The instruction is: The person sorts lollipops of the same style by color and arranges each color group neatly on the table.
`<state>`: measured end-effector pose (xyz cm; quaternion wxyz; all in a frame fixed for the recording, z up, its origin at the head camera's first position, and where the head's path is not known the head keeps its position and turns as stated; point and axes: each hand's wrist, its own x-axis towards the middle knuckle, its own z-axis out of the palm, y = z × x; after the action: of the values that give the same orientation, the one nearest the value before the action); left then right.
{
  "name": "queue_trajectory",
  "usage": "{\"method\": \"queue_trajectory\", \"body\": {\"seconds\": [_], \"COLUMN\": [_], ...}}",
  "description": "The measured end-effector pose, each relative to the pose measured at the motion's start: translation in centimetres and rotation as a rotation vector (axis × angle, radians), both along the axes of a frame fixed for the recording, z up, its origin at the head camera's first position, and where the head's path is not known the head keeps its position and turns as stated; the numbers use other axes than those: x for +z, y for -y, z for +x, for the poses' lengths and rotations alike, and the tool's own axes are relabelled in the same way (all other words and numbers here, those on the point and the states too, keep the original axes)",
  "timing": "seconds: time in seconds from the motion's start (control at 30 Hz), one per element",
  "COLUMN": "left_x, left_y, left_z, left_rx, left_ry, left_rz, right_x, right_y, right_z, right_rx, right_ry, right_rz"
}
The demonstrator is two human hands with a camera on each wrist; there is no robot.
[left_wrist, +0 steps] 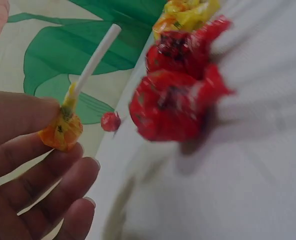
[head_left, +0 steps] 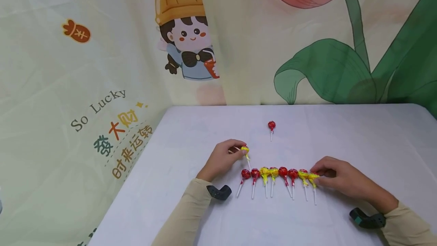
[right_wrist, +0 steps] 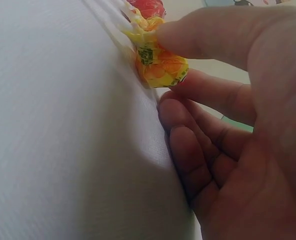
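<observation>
Between thumb and fingers my left hand [head_left: 223,158] pinches a yellow lollipop [left_wrist: 61,131] by its wrapped head, the white stick pointing away from the palm. It is held just behind the left end of a row of lollipops. That row runs in pairs: red lollipops [head_left: 245,174] at the left end, then yellow [head_left: 264,172], red [head_left: 283,172] and yellow again. At the right end, my right hand [head_left: 345,179] pinches the last yellow lollipop [right_wrist: 160,65] at its head, with the stick toward me. The right hand's other fingers rest close along the white cloth.
A single red lollipop [head_left: 271,125] lies farther back on the white-covered table [head_left: 191,132], behind the row. A printed fabric backdrop [head_left: 246,41] hangs along the table's back and left side. Both wrists wear a black camera band [head_left: 368,218].
</observation>
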<state>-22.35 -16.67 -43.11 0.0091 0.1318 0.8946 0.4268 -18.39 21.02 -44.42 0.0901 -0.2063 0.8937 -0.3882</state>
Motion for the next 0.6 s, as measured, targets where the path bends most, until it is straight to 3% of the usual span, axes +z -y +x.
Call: {"method": "queue_trajectory", "body": {"seconds": [0.27,0.6], "left_x": [1.1,0.6], "left_y": [-1.4,-1.7], "left_z": [-1.0,-2.0], "left_rx": [0.023,0.003], "left_ry": [0.007,0.073], "left_rz": [-0.026,0.040], "right_x": [-0.2,-0.4], "right_y": [0.1,-0.5], "right_z": [-0.1,-0.4], "right_rx": [0.002,0.037], "right_ry": [-0.014,-0.024], "right_rz": [-0.007,-0.035]}}
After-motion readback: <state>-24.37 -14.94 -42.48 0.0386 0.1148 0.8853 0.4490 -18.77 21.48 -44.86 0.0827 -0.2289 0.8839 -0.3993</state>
